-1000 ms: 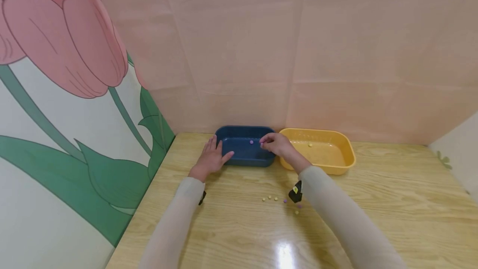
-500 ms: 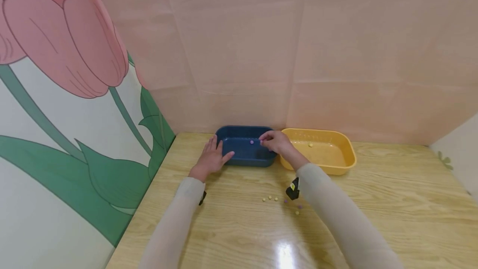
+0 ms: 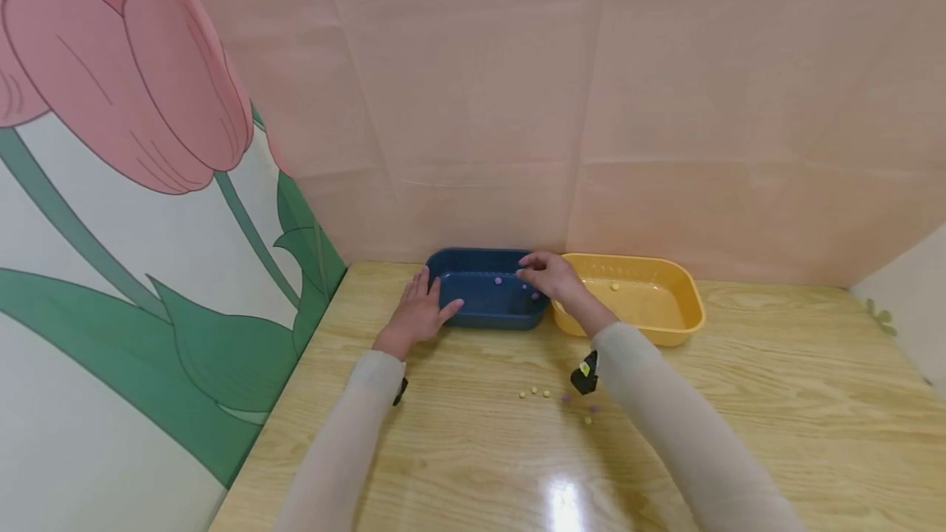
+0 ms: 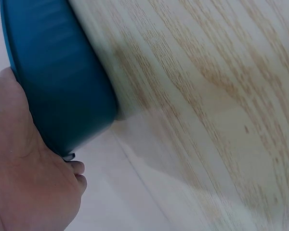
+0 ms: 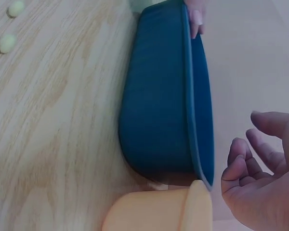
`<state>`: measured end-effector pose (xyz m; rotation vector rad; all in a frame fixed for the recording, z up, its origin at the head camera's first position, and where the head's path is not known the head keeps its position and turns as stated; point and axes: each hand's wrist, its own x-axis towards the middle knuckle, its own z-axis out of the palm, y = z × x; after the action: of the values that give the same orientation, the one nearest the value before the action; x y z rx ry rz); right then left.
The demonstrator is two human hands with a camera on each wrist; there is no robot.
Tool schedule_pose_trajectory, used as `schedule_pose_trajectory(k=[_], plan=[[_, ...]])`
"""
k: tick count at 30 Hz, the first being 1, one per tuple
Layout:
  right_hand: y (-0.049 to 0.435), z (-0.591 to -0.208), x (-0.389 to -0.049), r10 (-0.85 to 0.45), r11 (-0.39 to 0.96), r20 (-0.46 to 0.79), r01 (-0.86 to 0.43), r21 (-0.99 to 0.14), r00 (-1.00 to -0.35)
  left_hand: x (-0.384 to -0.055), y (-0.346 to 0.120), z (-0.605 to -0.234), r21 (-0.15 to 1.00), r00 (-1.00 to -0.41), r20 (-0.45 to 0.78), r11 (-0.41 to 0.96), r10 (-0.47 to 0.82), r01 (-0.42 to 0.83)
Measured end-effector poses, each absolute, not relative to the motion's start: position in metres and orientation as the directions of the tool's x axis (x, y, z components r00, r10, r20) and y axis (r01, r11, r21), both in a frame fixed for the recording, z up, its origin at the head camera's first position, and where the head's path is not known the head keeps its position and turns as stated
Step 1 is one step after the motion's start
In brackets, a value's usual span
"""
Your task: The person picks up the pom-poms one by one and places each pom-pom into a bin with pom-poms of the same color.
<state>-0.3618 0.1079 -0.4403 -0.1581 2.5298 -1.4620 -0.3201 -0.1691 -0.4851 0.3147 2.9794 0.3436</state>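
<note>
My left hand (image 3: 417, 317) rests on the left end of a blue tray (image 3: 480, 322), fingers spread and straight, thumb over the near rim. In the left wrist view that hand (image 4: 31, 168) lies against the tray's outer wall (image 4: 62, 82). Above the tray's right end is my right hand (image 3: 550, 277). The right wrist view shows this hand (image 5: 267, 168) with thumb and fingertips parted, other fingers loosely bent, nothing between them. Inside the blue tray lie small purple balls, including one purple ball (image 3: 498, 281) near the middle and another purple ball (image 3: 535, 296) below my right fingers.
A yellow tray (image 3: 687, 327) stands right beside the blue one, with a yellow ball (image 3: 615, 287) inside. On the wooden table (image 3: 458, 433) in front lie several pale yellow balls (image 3: 547, 394) and two purple ones (image 3: 594, 409). A pink-covered wall (image 3: 473, 146) rises behind.
The right thumb and fingers have parted, letting go of a purple ball into the blue tray, and the hand has shifted slightly right. The left hand has stayed in place.
</note>
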Motion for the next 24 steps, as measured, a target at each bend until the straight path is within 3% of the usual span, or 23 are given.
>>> schedule_pose_trajectory(k=[10,24], plan=[[0.119,-0.426,-0.351,-0.244,0.464,-0.083,-0.041,-0.885,-0.966,-0.322,-0.170,-0.487,0.239,-0.971,-0.092,0.952,0.219,0.192],[0.143,-0.427,-0.326,-0.286,0.543,-0.045,-0.123,-0.831,-0.957,-0.323,-0.170,-0.487,0.228,-0.972,-0.086,0.954,0.220,0.196]])
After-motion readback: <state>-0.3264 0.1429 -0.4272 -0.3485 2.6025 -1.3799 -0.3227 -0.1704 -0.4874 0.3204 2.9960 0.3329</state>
